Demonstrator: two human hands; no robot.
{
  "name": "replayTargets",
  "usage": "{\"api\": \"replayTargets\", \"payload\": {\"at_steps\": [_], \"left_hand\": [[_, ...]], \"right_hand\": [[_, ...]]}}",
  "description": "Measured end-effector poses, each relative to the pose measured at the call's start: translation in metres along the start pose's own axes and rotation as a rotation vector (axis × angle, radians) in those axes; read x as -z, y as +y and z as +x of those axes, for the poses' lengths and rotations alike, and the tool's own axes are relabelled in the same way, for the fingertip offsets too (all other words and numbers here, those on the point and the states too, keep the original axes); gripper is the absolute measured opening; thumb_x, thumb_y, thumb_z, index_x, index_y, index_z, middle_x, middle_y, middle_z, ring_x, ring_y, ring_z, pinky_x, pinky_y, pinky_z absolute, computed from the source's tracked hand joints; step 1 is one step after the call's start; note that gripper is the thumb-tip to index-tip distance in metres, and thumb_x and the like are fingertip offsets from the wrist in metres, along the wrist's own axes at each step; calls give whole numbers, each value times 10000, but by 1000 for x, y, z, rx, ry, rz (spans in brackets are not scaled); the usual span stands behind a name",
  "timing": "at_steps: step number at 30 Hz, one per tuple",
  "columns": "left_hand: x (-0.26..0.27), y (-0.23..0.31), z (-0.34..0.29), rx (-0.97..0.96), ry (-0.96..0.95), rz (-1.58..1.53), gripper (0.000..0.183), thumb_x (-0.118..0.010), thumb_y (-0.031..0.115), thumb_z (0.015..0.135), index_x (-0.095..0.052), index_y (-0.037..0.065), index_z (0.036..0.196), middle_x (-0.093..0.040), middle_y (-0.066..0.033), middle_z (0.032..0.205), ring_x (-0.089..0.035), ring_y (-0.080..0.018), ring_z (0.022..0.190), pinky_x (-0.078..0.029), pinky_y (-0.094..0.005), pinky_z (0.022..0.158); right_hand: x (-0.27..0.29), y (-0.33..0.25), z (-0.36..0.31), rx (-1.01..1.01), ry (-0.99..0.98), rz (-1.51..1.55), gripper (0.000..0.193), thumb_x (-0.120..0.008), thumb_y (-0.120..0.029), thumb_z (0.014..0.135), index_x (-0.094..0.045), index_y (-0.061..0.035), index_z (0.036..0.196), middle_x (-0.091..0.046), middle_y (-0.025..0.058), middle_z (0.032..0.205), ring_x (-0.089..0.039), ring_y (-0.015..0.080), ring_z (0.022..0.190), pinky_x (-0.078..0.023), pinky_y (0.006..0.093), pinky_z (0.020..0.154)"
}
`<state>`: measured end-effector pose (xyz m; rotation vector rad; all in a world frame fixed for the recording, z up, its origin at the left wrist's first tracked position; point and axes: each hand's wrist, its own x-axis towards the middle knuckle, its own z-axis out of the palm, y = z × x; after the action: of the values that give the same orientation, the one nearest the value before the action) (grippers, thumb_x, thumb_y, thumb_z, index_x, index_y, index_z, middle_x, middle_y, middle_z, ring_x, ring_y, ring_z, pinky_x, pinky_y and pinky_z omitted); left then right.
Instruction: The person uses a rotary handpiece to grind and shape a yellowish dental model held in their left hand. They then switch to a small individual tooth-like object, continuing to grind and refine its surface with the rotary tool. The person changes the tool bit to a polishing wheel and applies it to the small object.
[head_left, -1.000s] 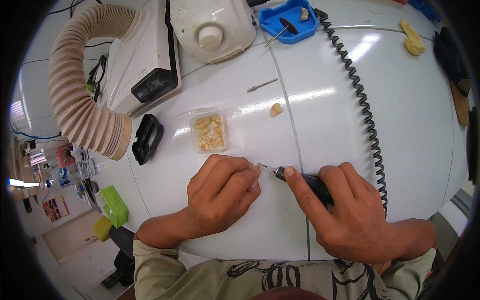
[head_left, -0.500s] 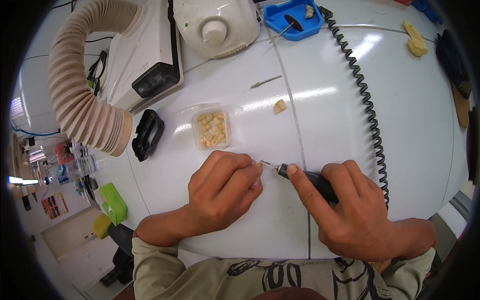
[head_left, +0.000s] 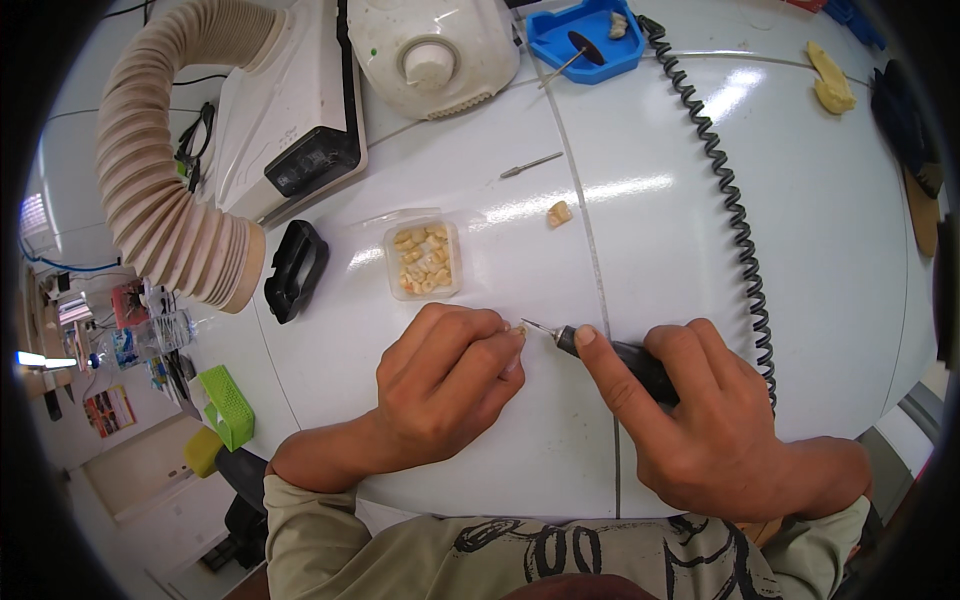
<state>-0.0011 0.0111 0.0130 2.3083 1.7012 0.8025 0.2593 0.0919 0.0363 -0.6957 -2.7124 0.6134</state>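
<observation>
My left hand (head_left: 448, 372) is closed in a pinch on a small yellowish tooth-shaped piece (head_left: 519, 330), mostly covered by the fingertips. Wrapped in my right hand (head_left: 690, 410) is a black rotary handpiece (head_left: 638, 368), the index finger stretched along its front. Its thin metal bur (head_left: 540, 328) points left, with the tip right beside the pinched piece; whether they touch I cannot tell. Beyond my left hand stands a clear plastic box (head_left: 391, 262) with several tooth-shaped pieces (head_left: 428, 270) in it. Another pale yellow piece (head_left: 559, 213) lies on the white table (head_left: 520, 430).
A ribbed suction hose (head_left: 165, 210) curves over the left side, near a black tray (head_left: 296, 270). At the back are a white control unit (head_left: 430, 65) and a blue tray (head_left: 590, 50). One loose bur (head_left: 532, 165) lies mid-table. A coiled black cord (head_left: 735, 215) runs down the right.
Both hands stay almost still. The bur tip has shifted very slightly beside the pinched piece.
</observation>
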Motion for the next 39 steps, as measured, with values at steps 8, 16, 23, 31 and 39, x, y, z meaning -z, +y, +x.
{"api": "replayTargets", "payload": {"at_steps": [8,16,23,31,39], "left_hand": [[0,0,0,1,5,-2,355,-874,-119,708,-762,27,1012,-736,-103,991,-746,-264,840,-587,-349,677],[0,0,0,-2,3,-4,358,-874,-121,705,-759,25,1011,-736,-106,990,-744,-263,837,-582,-349,673],[0,0,0,-6,3,0,366,-874,-122,701,-758,25,1015,-733,-108,992,-743,-265,835,-582,-351,673],[0,0,0,-7,3,0,362,-873,-120,715,-756,28,1023,-734,-109,993,-742,-265,834,-583,-352,675],[-1,0,-1,-2,7,-1,355,-872,-118,722,-755,29,1024,-738,-110,989,-745,-264,837,-584,-351,676]], "right_hand": [[-1,0,0,13,-2,-11,583,-705,-72,857,-759,44,1426,-537,116,935,-577,259,812,-513,319,606],[0,0,1,14,-4,-2,583,-705,-74,853,-758,49,1420,-542,114,937,-583,259,816,-529,321,615],[2,-1,1,10,-14,-3,579,-706,-73,851,-761,50,1413,-539,112,940,-584,259,821,-532,321,618],[1,-1,0,6,-16,-6,578,-708,-72,849,-761,51,1411,-537,114,941,-583,262,823,-531,325,609],[2,-1,1,1,-28,-2,568,-705,-69,864,-758,53,1416,-534,115,940,-583,265,826,-532,327,608]]}}
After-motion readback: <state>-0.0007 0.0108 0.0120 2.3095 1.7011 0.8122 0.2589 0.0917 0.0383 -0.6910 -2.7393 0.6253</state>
